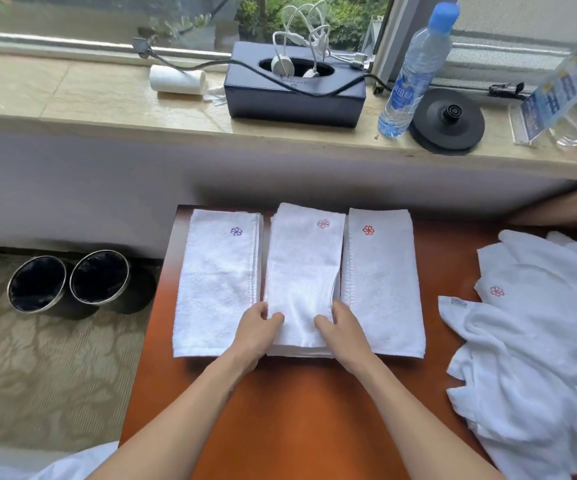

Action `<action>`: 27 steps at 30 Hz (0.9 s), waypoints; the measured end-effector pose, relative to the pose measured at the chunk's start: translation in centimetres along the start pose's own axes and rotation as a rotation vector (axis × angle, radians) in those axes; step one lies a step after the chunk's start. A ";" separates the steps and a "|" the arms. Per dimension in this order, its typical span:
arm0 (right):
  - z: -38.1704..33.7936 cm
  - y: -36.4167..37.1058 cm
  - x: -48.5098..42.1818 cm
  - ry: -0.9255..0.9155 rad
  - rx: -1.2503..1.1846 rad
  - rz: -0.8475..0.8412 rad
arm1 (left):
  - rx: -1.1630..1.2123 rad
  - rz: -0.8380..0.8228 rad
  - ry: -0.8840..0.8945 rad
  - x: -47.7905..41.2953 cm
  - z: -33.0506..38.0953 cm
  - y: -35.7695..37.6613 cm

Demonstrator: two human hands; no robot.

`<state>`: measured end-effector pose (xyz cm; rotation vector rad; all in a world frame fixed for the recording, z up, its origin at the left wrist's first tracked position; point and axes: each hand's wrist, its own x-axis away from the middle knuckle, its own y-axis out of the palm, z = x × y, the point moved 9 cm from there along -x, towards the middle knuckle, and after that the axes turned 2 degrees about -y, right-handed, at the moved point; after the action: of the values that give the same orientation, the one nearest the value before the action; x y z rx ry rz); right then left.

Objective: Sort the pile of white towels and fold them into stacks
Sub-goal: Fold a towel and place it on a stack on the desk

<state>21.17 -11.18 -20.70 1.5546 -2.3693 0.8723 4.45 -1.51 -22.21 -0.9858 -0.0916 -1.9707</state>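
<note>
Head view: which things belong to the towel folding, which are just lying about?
Job: left stack, middle stack, right stack, unfolded pile, table; left hand and right hand hold the middle stack.
Lying about: tissue box with cables, water bottle, kettle base, rolled cloth, two bins, sign holder.

Hotel guest room, by look of it. Stone window sill (pixel 89 95) ahead of me carries guest-room kit: dark tissue box (pixel 294 102), bottled water (pixel 415 71), black kettle base (pixel 448 121), clear acrylic sign stand (pixel 564 88). White towels (pixel 217 282) on my orange-brown desk (pixel 314 410) all bear same small embroidered flower emblem (pixel 368 230) in blue, pink or red, like house linen. Two small metal-rimmed bins (pixel 37 284) sit side by side on patterned carpet (pixel 37 375) below sill.
</note>
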 end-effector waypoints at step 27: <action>-2.2 -1.5 1.0 -0.227 0.690 0.052 | -0.954 0.061 0.650 2.1 6.5 1.8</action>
<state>21.72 -11.16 -17.90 1.9018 -2.3965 1.7460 9.10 -1.29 -16.95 -0.8066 1.3152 -2.1819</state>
